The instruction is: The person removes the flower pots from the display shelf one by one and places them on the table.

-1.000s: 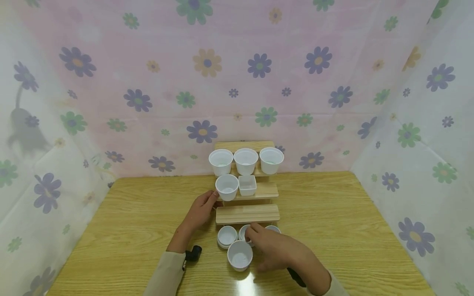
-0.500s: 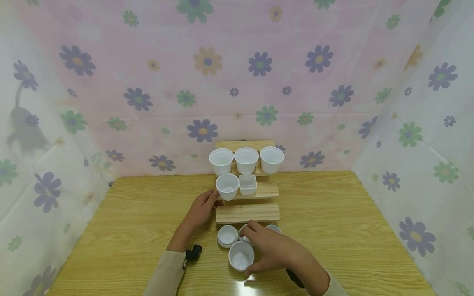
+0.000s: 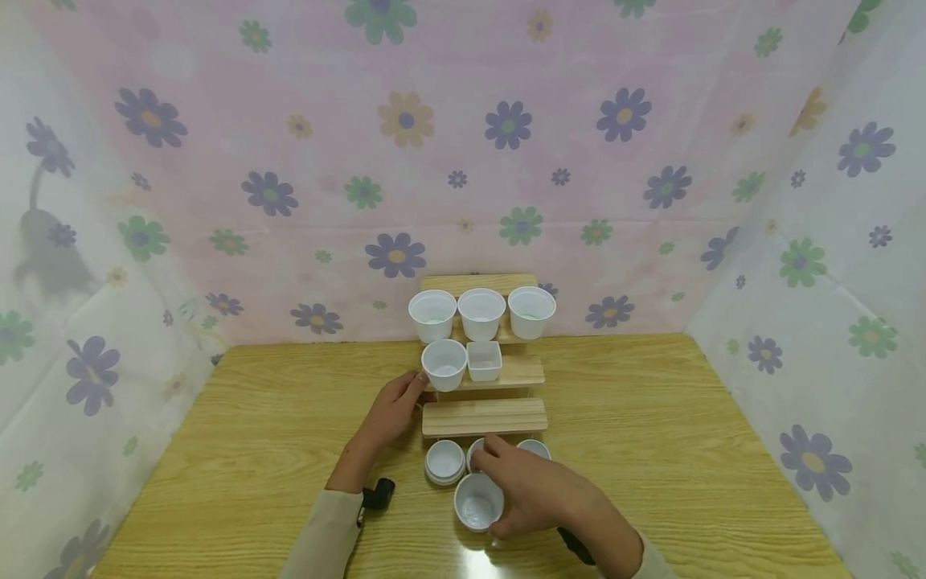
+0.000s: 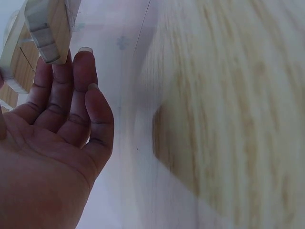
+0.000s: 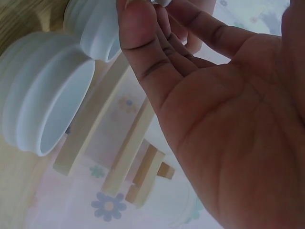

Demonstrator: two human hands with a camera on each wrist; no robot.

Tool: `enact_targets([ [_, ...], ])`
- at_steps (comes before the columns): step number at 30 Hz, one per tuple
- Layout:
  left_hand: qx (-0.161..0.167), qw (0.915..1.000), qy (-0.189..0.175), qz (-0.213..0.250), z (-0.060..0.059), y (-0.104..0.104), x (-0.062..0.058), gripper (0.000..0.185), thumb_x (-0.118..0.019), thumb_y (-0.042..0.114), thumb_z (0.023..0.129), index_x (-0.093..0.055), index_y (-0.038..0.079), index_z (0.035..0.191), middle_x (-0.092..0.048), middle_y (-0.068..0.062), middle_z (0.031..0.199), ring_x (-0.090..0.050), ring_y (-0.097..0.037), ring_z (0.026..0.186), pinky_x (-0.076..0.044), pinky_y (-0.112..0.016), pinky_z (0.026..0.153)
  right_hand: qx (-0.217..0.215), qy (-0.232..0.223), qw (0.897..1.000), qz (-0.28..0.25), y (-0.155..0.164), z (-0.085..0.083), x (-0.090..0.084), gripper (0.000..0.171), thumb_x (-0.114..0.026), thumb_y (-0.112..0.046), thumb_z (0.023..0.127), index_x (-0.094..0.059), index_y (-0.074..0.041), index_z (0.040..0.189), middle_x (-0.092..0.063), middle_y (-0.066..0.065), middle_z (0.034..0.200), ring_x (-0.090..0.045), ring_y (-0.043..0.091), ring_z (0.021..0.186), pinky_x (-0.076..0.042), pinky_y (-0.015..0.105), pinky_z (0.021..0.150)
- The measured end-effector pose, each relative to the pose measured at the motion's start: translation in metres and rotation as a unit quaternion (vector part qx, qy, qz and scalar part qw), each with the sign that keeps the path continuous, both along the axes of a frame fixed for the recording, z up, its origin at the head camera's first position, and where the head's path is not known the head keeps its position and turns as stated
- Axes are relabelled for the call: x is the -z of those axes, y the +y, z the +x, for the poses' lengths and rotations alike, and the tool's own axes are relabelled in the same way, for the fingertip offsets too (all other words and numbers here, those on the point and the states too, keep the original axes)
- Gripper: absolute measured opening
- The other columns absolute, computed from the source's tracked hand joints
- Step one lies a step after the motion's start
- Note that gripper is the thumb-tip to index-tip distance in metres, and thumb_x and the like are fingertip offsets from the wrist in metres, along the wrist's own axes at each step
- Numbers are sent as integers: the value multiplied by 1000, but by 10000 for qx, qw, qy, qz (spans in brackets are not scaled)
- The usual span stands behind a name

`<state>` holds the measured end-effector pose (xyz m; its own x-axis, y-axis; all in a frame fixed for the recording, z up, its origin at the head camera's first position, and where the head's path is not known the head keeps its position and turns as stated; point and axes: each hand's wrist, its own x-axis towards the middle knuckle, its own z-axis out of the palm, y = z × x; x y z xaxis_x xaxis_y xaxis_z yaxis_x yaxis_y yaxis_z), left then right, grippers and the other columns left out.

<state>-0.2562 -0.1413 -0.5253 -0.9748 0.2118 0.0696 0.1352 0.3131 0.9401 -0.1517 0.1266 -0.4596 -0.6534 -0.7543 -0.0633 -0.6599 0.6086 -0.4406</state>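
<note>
White cup upright, mouth upward

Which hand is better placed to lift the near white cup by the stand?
Right. The right hand already touches the near white cup, while the left hand rests against the wooden stand, farther away.

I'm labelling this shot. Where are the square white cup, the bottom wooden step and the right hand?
square white cup point(image 3: 484, 361), head view, its inside.
bottom wooden step point(image 3: 484, 417), head view, top face.
right hand point(image 3: 538, 492), head view, its back.

no readable text, labels, brands, numbers or signs in any view
</note>
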Motion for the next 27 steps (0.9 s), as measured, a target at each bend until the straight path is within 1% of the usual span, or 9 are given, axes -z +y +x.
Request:
enact_targets([
  [8,-2,10000,-12,-35,-1,0,0,42,-43,38,117,-71,7,126,-75,-10,107,-72,-22,100,-55,-53,92,95,0,10000,16,5,1,-4,62,-97,-24,70,-58,-15,116,-51,-5,113,-54,2,95,-53,23,83],
  [11,-18,10000,-7,-37,-1,0,0,43,-43,38,117,-71,6,125,-75,-9,105,-71,-21,99,-56,-52,91,148,11,9999,-18,7,1,-5,62,-98,-27,70,-59,-16,116,-52,-6,114,-55,3,95,-53,23,84],
  [14,-9,10000,-2,-34,0,0,1,44,-42,38,117,-71,6,124,-75,-9,104,-70,-21,98,-56,-51,90,177,3,9998,-50,10,0,-5,62,-98,-32,71,-61,-16,118,-52,-6,114,-54,2,95,-53,23,84],
  [19,-16,10000,6,-35,-1,0,1,43,-43,38,117,-71,6,125,-75,-9,104,-71,-22,99,-55,-53,92,147,-72,9997,-189,13,-2,-6,65,-97,-41,75,-61,-14,122,-53,-5,114,-53,2,92,-52,23,84],
  [24,2,10000,-4,-65,-1,0,0,43,-43,38,117,-71,7,124,-75,-9,104,-71,-22,100,-55,-54,93,164,-182,9993,-282,14,-2,-7,66,-96,-42,77,-61,-16,125,-54,-5,118,-54,2,96,-52,23,87],
  [27,8,10000,-5,-57,0,0,-1,43,-43,38,117,-71,7,126,-75,-9,106,-71,-22,101,-55,-55,93,152,-205,9991,-338,13,-2,-7,67,-98,-41,76,-61,-16,127,-55,-3,120,-56,3,98,-53,24,88],
])
